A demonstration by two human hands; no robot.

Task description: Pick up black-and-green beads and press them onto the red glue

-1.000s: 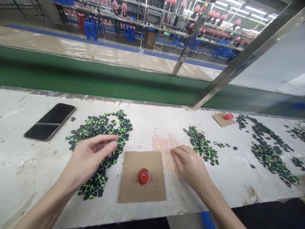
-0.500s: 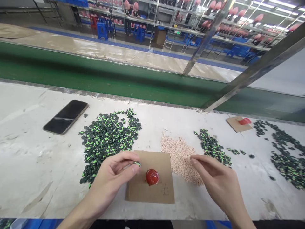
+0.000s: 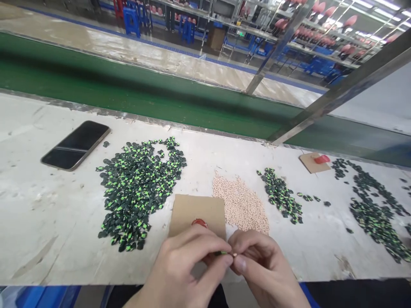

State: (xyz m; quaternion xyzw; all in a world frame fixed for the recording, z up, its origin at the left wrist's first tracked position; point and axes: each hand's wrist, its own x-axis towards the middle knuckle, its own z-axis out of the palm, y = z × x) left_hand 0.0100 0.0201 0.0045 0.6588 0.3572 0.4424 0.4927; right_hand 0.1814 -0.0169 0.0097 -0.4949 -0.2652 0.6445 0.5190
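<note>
My left hand [image 3: 184,263] pinches a small black-and-green piece [image 3: 224,253], mostly hidden by the fingers. Against it, my right hand [image 3: 265,265] grips a tiny beige bead [image 3: 235,255] between thumb and forefinger. The fingertips of both hands meet in front of a square of brown cardboard [image 3: 195,205]. On that cardboard sits a glossy red blob [image 3: 199,222], partly covered by my left hand. Just beyond my right hand spreads a pile of beige beads [image 3: 242,201]. To the left lies a large heap of black-and-green pieces [image 3: 138,184].
A phone [image 3: 75,145] lies at the table's left. Smaller groups of black-and-green pieces [image 3: 281,192] and dark pieces [image 3: 375,209] are on the right, near another cardboard piece [image 3: 310,162] with a red item [image 3: 322,159]. Behind runs a green belt [image 3: 160,98] with a slanted metal post [image 3: 321,113].
My right hand has left the edge of the bead pile and moved left, towards me. My left hand has moved right across the cardboard, and the fingertips now meet. The view has tilted down.
</note>
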